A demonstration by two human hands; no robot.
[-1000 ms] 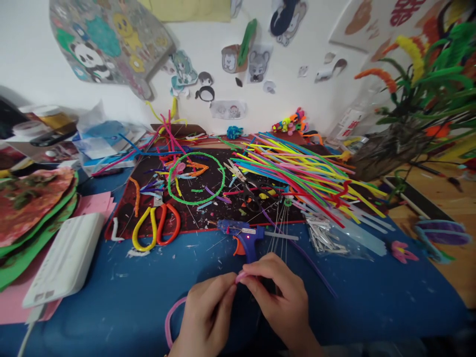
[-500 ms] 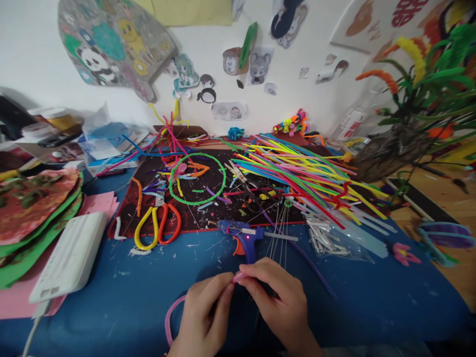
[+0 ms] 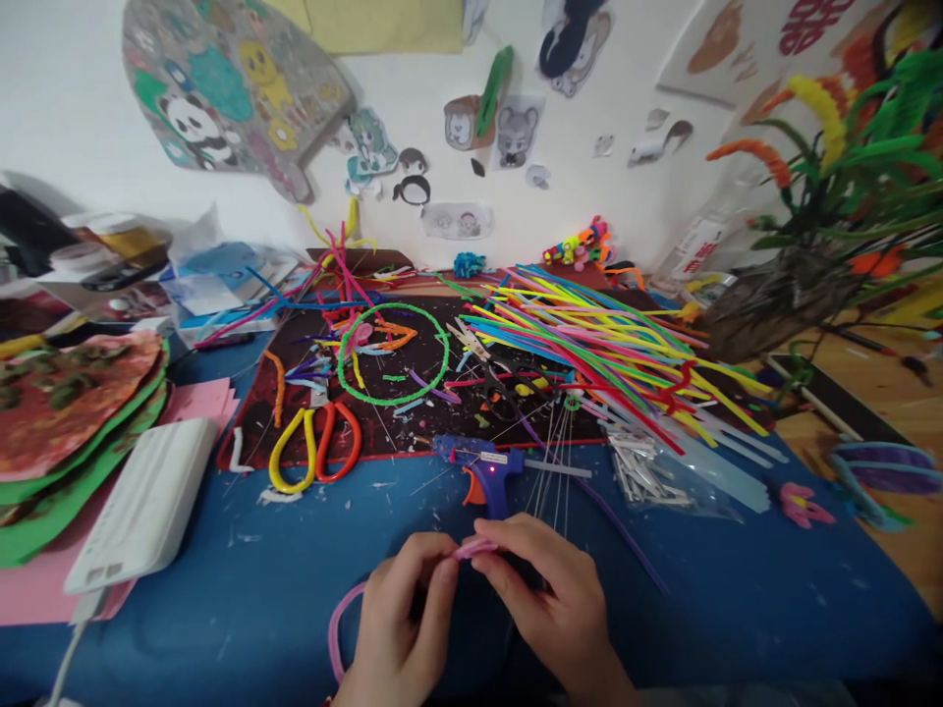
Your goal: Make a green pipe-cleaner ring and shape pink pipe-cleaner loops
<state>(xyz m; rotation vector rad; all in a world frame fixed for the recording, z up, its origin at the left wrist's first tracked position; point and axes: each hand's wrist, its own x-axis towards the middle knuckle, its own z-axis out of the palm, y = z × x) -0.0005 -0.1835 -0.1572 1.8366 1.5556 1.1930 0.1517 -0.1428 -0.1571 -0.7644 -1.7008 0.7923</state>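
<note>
Low in the middle of the view, my left hand [image 3: 409,624] and my right hand [image 3: 549,599] meet over the blue table [image 3: 221,589]. Both pinch the same pink pipe cleaner [image 3: 475,547] between thumb and fingers. Its free end loops down to the left of my left wrist. Just beyond my fingertips lies a blue glue gun [image 3: 478,466] with an orange trigger and a lit red lamp. Several thin wires [image 3: 552,462] run from the mat down toward my right hand.
A dark mat [image 3: 383,432] carries a green pipe-cleaner ring [image 3: 393,353], scissors [image 3: 490,368] and scraps. Yellow and orange loops [image 3: 313,452] lie at its front edge. A big heap of coloured pipe cleaners [image 3: 611,344] spreads right. A white box [image 3: 143,511] and paper stacks [image 3: 74,412] sit left.
My hands stayed in place while the fingers shifted slightly along the pink pipe cleaner. The camera drifted a little, so the scene slid slightly right and down.
</note>
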